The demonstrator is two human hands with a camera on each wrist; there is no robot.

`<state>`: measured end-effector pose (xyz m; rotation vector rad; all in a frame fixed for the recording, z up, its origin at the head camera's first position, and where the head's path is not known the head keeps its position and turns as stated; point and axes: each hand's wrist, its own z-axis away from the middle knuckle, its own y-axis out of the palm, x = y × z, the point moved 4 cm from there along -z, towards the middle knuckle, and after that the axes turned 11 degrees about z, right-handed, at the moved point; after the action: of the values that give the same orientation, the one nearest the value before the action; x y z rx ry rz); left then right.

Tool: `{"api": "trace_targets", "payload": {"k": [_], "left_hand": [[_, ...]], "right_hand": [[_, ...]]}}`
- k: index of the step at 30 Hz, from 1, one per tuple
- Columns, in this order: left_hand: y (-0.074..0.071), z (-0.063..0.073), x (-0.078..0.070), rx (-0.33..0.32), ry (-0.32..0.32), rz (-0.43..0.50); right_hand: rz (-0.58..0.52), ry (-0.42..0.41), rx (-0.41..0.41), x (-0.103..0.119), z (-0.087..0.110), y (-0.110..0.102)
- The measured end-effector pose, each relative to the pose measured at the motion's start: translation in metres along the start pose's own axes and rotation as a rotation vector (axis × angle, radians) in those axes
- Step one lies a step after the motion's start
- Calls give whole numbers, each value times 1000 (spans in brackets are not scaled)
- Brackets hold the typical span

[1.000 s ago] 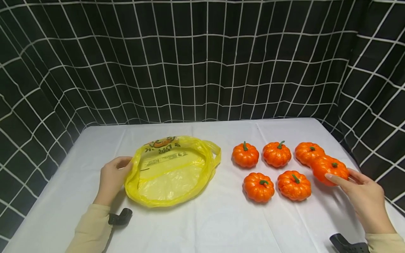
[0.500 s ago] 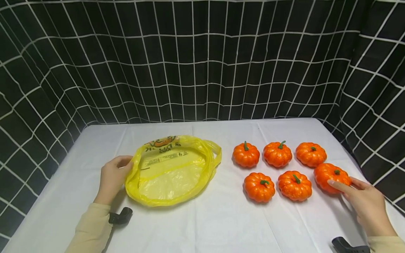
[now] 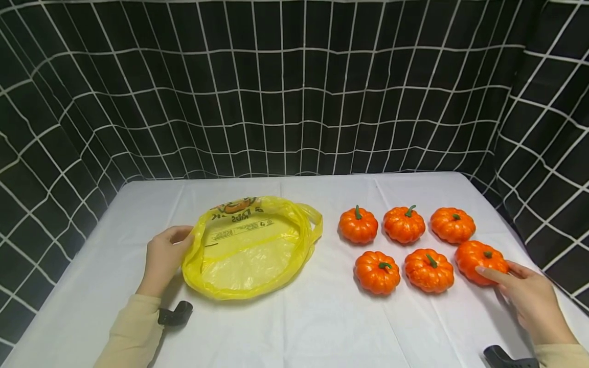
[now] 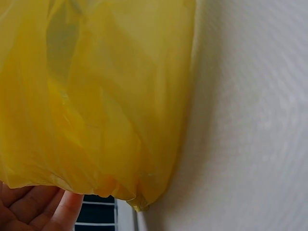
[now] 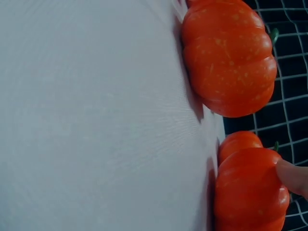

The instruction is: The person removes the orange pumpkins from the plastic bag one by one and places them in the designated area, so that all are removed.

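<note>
At the left, my left hand (image 3: 165,258) pinches the left rim of a yellow plastic bag (image 3: 195,278). The bag lies with its mouth open toward me and dark print on its inner back wall. In the left wrist view the bag (image 4: 110,110) covers most of the fingers (image 4: 36,207). On the right side, my right hand (image 3: 531,296) grips an orange toy pumpkin (image 3: 478,258) from its right, thumb on the near side. The right wrist view shows the thumb (image 5: 293,177) on this pumpkin (image 5: 250,197), low over the cloth.
Several more pumpkins stand in two rows: a back-row pumpkin (image 3: 453,225) behind the held one, a front-row pumpkin (image 3: 429,271) to its left, another (image 3: 377,273) farther left. A white cloth (image 3: 322,327) covers the table. Black grid-patterned curtains (image 3: 285,92) enclose the back and sides.
My right hand has lowered the pumpkin toward the near side, apart from the back-row pumpkin it overlapped and into line with the front row. The left hand and bag have stayed in place.
</note>
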<state>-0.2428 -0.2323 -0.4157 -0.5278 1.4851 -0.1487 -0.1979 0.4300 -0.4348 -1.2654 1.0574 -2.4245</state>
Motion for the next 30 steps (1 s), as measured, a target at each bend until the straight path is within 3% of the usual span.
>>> {"api": "trace_targets", "payload": {"k": [13, 18, 21, 25, 28, 30], "left_hand": [[0, 0, -2, 5, 9, -8], [0, 1, -1, -2, 5, -9], [1, 1, -1, 1, 1, -8], [-2, 1, -2, 8, 6, -17], [-8, -2, -5, 32, 28, -56], [-14, -6, -9, 47, 61, -106]], "right_hand": [[-143, -28, 18, -8, -3, 4], [-126, -46, 9, -8, -3, 3], [-90, -66, -40, -6, 1, -2], [-133, -83, -113, 9, 11, -8], [-233, -162, -110, 32, 19, -10], [-232, -242, -86, 50, 24, -13]]}}
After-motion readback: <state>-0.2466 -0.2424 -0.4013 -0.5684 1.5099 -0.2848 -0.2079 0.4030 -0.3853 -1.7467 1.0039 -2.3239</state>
